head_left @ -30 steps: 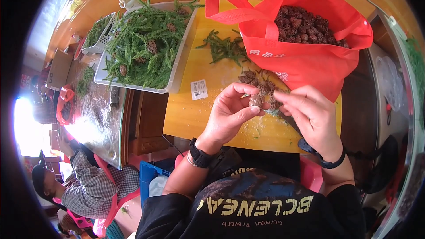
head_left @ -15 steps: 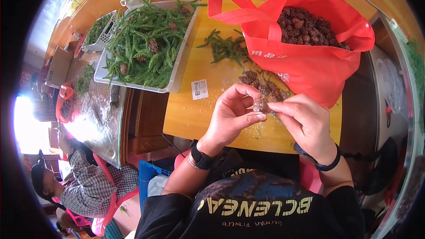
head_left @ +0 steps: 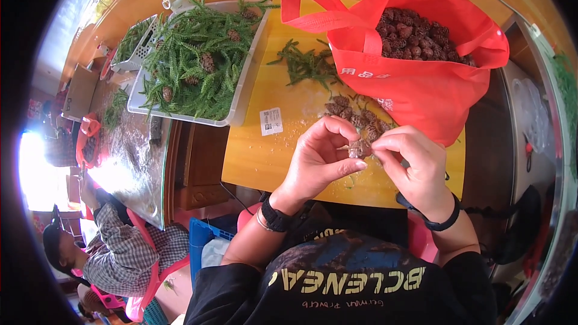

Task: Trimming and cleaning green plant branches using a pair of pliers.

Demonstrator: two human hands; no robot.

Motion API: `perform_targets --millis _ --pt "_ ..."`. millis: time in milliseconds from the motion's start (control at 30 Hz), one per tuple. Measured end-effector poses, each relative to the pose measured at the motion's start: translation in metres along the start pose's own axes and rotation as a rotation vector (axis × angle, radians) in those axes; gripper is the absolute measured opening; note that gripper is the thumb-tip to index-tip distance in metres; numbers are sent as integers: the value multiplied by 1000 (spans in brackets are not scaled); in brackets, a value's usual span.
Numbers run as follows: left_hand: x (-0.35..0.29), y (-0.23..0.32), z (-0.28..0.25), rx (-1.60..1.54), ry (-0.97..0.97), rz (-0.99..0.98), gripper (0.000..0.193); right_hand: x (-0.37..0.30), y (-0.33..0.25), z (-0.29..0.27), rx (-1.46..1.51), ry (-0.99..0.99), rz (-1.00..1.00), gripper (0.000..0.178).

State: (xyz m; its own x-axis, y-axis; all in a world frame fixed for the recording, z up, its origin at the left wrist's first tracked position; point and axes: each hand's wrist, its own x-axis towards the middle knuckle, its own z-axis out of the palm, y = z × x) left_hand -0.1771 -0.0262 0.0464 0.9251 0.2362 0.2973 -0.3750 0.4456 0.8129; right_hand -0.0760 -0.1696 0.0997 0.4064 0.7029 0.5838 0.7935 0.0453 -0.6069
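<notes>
While a yellow table (head_left: 256,165) spans the middle, a person in a black shirt (head_left: 463,289) with yellow lettering sits at its near side. A red bag (head_left: 415,99) of brown cones, marked with pale characters, stands far right; a white tray (head_left: 248,99) of green sprigs sits far left. Above the table's near part, the left hand (head_left: 319,155) pinches a small pine cone (head_left: 359,149) between thumb and fingers. The right hand (head_left: 416,165) brings its thumb and forefinger to the cone's right side; whether they pinch it cannot be told. Beyond lie loose cones (head_left: 368,121), and to the left a white printed label (head_left: 271,121). The held cone looks brown, with a paler near side; fingers hide its long axis.
</notes>
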Motion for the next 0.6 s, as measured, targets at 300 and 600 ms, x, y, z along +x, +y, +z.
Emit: perform_targets --millis 300,600 --pt "-1 6 8 -120 39 -82 24 -1 -1 -5 -11 -30 36 20" --pt "-1 1 4 -127 78 -42 21 -2 3 -4 78 -8 -5 17"
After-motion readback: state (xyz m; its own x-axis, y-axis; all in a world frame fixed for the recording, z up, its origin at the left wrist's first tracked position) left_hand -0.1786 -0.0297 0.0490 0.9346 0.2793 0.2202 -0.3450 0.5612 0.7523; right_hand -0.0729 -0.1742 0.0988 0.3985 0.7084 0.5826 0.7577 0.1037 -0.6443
